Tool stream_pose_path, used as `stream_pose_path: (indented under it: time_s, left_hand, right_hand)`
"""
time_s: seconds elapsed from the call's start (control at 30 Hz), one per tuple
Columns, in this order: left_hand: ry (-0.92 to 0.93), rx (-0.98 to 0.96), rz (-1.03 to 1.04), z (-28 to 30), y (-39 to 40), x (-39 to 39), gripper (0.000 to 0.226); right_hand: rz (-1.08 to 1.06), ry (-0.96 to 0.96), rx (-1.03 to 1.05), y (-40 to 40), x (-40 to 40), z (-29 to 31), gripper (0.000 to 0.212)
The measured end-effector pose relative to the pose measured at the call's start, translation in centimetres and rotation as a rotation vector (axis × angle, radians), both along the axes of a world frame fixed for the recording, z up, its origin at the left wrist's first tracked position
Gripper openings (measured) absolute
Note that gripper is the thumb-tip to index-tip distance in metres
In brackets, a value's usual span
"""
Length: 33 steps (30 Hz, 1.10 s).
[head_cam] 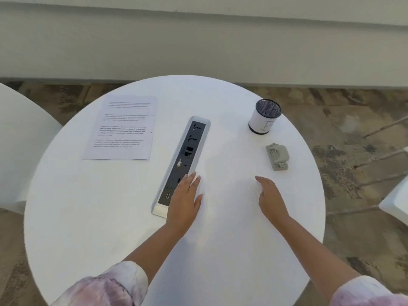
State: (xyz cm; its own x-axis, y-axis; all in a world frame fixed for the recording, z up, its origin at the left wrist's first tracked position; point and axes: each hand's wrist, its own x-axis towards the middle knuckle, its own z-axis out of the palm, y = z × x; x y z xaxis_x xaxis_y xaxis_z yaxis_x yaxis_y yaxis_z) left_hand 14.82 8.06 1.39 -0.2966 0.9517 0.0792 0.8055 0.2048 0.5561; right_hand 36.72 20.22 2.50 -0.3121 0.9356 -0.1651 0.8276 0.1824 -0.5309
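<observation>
I look down on a round white table (pixel 110 228). My left hand (pixel 184 199) lies flat with straight fingers, its fingertips over the lower end of a long grey socket panel (pixel 187 151) set into the tabletop. My right hand (pixel 270 196) hovers or rests edge-on near the table's middle, fingers straight and together, holding nothing. A small grey hole punch (pixel 277 156) lies beyond my right hand, apart from it. A printed sheet of paper (pixel 123 129) lies flat at the back left. A mesh pen cup (pixel 264 116) wrapped in white paper stands at the back right.
A white chair (pixel 19 140) stands at the left. Part of another white seat (pixel 395 202) and thin chair legs show at the right. A pale wall (pixel 198 40) runs behind the table. The floor is mottled brown carpet.
</observation>
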Motion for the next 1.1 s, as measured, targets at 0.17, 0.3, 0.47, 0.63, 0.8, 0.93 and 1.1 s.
stream_pose_path:
  time_s: [0.17,0.3,0.47,0.63,0.8,0.93,1.1]
  left_hand:
    - [0.000,-0.066,-0.041,-1.2,0.7,1.5,0.047]
    - [-0.004,-0.115,-0.105,-2.1,1.7,2.6,0.048]
    - [0.039,-0.130,-0.185,-2.9,2.7,2.8,0.041]
    - [0.136,-0.080,-0.217,-3.2,3.5,1.5,0.041]
    - [0.231,-0.123,-0.198,-3.4,4.1,1.1,0.048]
    - [0.269,-0.141,-0.202,-3.4,4.5,1.2,0.052]
    - [0.262,-0.144,-0.206,-3.4,4.5,1.1,0.052]
  right_hand:
    - [-0.034,0.005,-0.016,-0.5,1.8,-0.7,0.051]
    - [-0.044,0.036,-0.001,-0.7,2.2,-1.1,0.047]
    - [-0.100,0.086,0.025,-1.2,1.8,-1.6,0.044]
    - [-0.216,0.164,0.049,-0.7,1.2,-2.0,0.038]
    - [-0.226,0.248,-0.029,-0.1,1.4,-2.3,0.025]
    - [-0.137,0.221,-0.027,-0.8,1.5,-2.7,0.021]
    - [-0.117,0.206,0.000,-1.5,1.3,-3.1,0.025]
